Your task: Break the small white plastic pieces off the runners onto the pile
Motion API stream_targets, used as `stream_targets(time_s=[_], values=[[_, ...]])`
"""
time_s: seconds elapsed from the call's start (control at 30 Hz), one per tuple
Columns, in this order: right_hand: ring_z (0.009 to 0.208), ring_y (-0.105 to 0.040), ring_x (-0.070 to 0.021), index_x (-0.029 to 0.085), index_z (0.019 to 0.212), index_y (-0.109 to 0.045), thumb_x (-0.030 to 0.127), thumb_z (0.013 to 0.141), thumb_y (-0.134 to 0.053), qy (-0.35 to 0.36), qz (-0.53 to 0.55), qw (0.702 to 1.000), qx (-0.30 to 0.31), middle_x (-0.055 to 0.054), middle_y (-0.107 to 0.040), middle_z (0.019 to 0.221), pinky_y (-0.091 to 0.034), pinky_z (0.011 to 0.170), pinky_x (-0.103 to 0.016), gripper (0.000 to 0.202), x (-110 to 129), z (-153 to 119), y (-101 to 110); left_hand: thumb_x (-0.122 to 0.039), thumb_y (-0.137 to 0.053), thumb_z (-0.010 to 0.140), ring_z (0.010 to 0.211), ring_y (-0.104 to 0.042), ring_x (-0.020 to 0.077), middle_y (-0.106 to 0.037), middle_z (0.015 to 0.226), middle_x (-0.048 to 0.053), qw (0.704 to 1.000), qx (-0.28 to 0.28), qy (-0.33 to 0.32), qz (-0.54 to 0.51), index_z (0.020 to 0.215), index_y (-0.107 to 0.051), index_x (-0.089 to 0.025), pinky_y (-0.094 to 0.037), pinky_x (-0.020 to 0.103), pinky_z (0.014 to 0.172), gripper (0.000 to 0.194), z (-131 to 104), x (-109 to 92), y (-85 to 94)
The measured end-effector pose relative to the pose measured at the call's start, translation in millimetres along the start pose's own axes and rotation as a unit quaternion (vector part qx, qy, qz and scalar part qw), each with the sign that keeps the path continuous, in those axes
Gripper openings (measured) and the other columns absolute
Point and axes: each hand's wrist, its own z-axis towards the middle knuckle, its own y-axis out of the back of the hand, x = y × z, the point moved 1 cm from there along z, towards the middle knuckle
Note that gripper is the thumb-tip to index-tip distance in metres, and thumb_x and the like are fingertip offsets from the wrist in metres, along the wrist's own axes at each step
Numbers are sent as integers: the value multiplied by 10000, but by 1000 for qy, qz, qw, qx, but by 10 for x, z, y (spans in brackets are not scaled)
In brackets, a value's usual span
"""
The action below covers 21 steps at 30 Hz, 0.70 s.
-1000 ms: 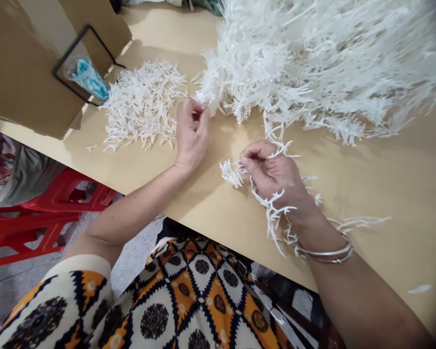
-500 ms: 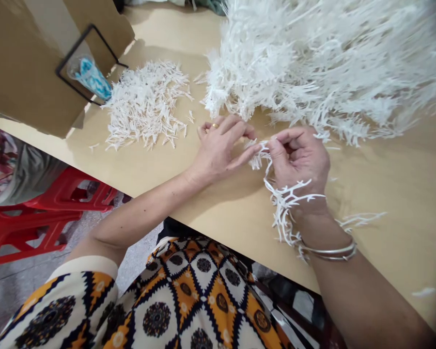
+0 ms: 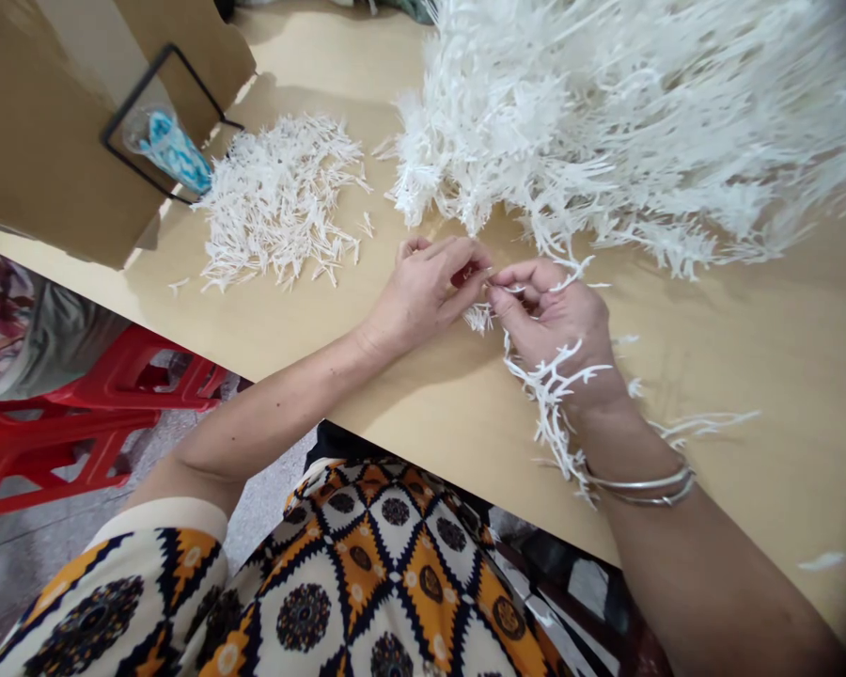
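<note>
My left hand and my right hand meet over the table, fingertips almost touching. Each pinches at a white branched plastic strand, which trails down past my right wrist toward the bangles. The exact spot being gripped is mostly hidden by the fingers. A small bunch of short white sprigs pokes out under the left fingertips. Behind my hands spreads a big heap of white branched plastic strands. Further left lies a smaller pile of short white plastic sprigs.
At the far left a cardboard box stands on the table. Against it are a black metal frame and a clear cup with blue-and-white contents. Red stools and a seated person's clothing show beyond the table edge.
My right hand has moved left, closer to my left hand. The left fingers have curled in more, and the strand's upper part has shifted with the right hand.
</note>
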Motion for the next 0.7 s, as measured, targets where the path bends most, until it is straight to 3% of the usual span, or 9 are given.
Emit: stream_targets(time_s=[0.17,0.3,0.43,0.57,0.7], values=[[580,-537,-165,262,878,-631,250,878,-718,8,8,1000,15,4,-595,664,-431,573,-354,88,22,1,2,-223,-484,1078,916,-702,161,-753,963,13,998,8,-7,61,1029,-641,-223,-437,379,1037,164,43,-5,-80],[542,-453,-127,251,899,-644,248,874,-717,2,9,999,43,32,-547,644,-342,518,-315,77,26,-26,1,-91,-454,1018,925,-696,175,-754,962,17,996,-34,41,70,989,-633,-238,-474,387,1025,234,74,199,-40],[517,-450,-119,242,881,-636,265,859,-707,-18,4,1000,-11,30,-590,648,-305,490,-309,78,-27,-15,-10,-69,-417,998,969,-708,173,-765,1057,45,994,-80,70,9,1041,-640,-247,-524,346,914,289,70,267,77],[532,-494,-140,255,870,-639,260,839,-724,2,1,999,-52,18,-632,663,-340,504,-321,92,-89,12,2,-214,-469,1066,1163,-701,200,-755,1232,77,1000,-8,-17,14,1153,-656,-229,-492,378,1052,207,46,40,70],[620,-578,-172,268,909,-670,236,867,-730,31,-37,998,-38,-2,-684,733,-440,583,-348,80,-61,-13,25,-380,-517,1101,1028,-727,196,-783,1083,49,997,51,-43,29,1126,-670,-216,-450,385,1006,226,21,-10,4]])
